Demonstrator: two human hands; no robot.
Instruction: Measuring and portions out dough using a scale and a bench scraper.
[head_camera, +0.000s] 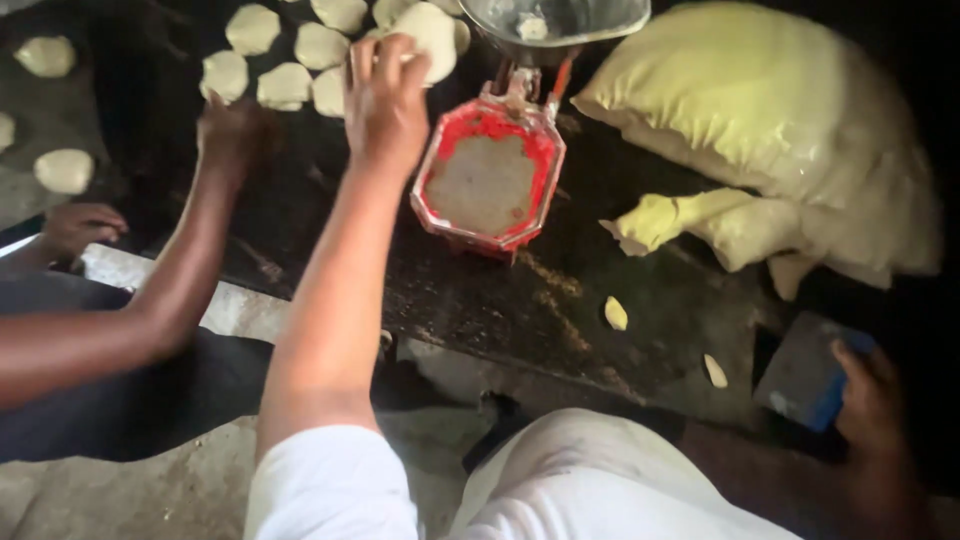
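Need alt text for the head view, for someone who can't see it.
The left hand sets a dough piece among other dough rounds on a dark table, beside a red scale. The right hand holds a blue scraper near a large dough mass.

Probably a small bakery – a dough mound (790, 130), portioned dough rounds (285, 85) and red scale (490, 180).

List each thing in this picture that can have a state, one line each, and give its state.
Left hand: holding a dough piece over the rows.
Right hand: gripping a blue scraper.
Weighing scale: pan nearly empty.
Large dough mass: uncut bulk, one strip pulled out.
Dough portions: laid in rows on the dark table.
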